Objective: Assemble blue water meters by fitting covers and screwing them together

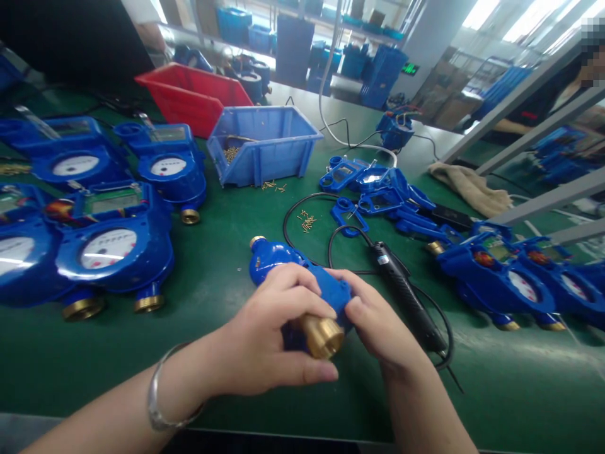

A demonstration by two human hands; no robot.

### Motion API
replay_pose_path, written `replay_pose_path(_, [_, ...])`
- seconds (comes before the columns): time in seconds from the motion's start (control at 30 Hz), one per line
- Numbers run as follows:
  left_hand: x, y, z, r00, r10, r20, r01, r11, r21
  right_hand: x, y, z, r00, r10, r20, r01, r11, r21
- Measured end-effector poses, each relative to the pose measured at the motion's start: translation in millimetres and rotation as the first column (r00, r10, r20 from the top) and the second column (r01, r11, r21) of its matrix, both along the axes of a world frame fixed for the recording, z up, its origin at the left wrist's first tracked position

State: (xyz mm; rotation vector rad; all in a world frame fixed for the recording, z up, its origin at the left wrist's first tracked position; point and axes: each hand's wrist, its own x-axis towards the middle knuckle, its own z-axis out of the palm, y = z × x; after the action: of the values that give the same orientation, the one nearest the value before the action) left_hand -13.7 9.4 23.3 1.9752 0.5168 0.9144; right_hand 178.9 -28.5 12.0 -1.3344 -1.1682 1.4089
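Note:
Both of my hands grip a blue water meter [271, 255] low over the green tabletop, its dial face out of sight. My left hand [274, 321] is wrapped round the body near the threaded brass fitting [326, 338], thumb below it and fingers above. My right hand [373, 315] holds the opposite side, with its fingertips partly hidden behind the blue housing. A second brass end [258, 241] points away from me. Just right of my right hand lies a black electric screwdriver [409, 296] with its cable looping behind the meter.
Several blue water meters [113, 249] stand at left, more [510, 277] at right. A blue bin [278, 151] of small brass screws and a red bin [189, 94] are behind. Loose screws [307, 222] and blue cover frames [350, 217] lie ahead. A person's arm [515, 126] shows at far right.

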Motion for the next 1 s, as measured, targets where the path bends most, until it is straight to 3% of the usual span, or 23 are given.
replay_pose_path(0.07, [6.8,-7.2,-0.4,0.999,-0.018,-0.036,0.020,0.998,0.053,4.8,-1.2,-1.0,1.000,-0.014,-0.002,0.014,0.999,-0.038])
replay_pose_path(0.17, [6.7,-15.2,0.0,0.995,0.021,0.099,-0.021,1.000,0.002,7.5,-2.4,-6.7,0.986,-0.116,-0.121,0.096,0.983,-0.157])
replay_pose_path(0.27, [-4.7,-20.9,-0.8,0.938,0.205,0.280,-0.197,0.979,-0.059,10.5,-4.0,-14.9,0.962,-0.159,-0.222,0.111,0.970,-0.218])
replay_pose_path(0.4, [-23.2,-30.2,-13.9,0.882,0.360,0.305,-0.400,0.913,0.078,16.6,-8.5,-22.5,0.951,-0.153,-0.269,0.100,0.974,-0.202])
replay_pose_path(0.6, [-35.7,-48.4,-42.8,0.930,0.339,0.139,-0.366,0.875,0.316,15.7,-19.6,-26.1,0.936,-0.097,-0.339,0.055,0.990,-0.130])
replay_pose_path(0.73, [-32.6,-57.7,-45.6,0.929,0.356,0.103,-0.371,0.876,0.310,14.4,-23.8,-28.5,0.920,-0.067,-0.385,0.024,0.993,-0.114])
replay_pose_path(1.0, [-30.0,-62.7,-47.2,0.918,0.381,0.110,-0.395,0.849,0.350,17.1,-26.1,-31.2,0.944,-0.065,-0.322,0.032,0.994,-0.107])
